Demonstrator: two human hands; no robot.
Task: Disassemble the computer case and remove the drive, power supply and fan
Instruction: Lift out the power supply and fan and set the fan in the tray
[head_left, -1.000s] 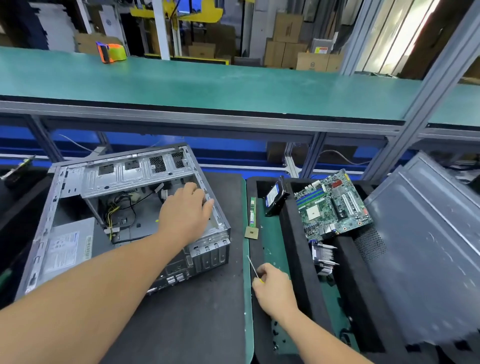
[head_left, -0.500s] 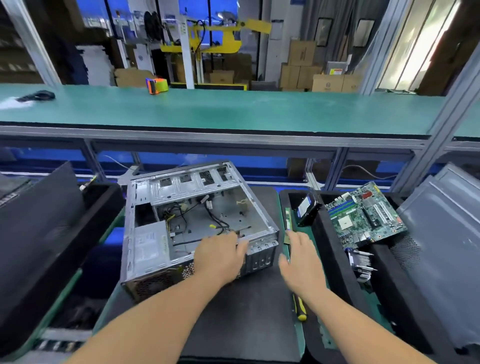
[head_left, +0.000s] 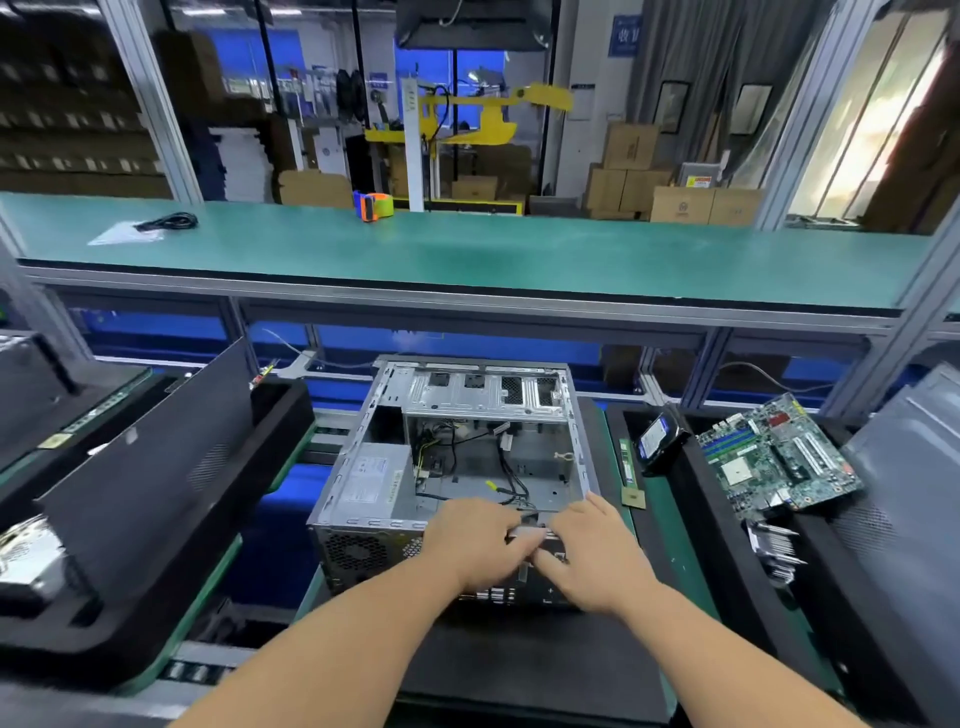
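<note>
Moved: both hands now together on the near rear edge of the computer case (head_left: 467, 467); half a second ago the right hand lay on the counter beside it, close by a yellow-handled screwdriver, no longer in view.
Far left of the hands: black side panel (head_left: 150, 467) leaning in a foam tray (head_left: 62, 623).
Just left of the left hand: power supply (head_left: 371, 480), not yet out, seated in the case corner; vent grille below it.
Left hand (head_left: 475, 545): fingers bent over the rear edge, pressing a metal strip; firm grip or mere touch, cannot tell.
Right hand (head_left: 587, 556): fingers laid flat on the same strip, tips meeting those of the left.
Beyond the hands: loose cables on the case floor.
Right of the hands: drive (head_left: 657, 439) already out, propped against foam; motherboard (head_left: 774, 462) further right.
Meaning: screwdriver set aside, so probably a bare-handed release or reposition at the rear panel; power supply still to come; fan not clearly visible.
</note>
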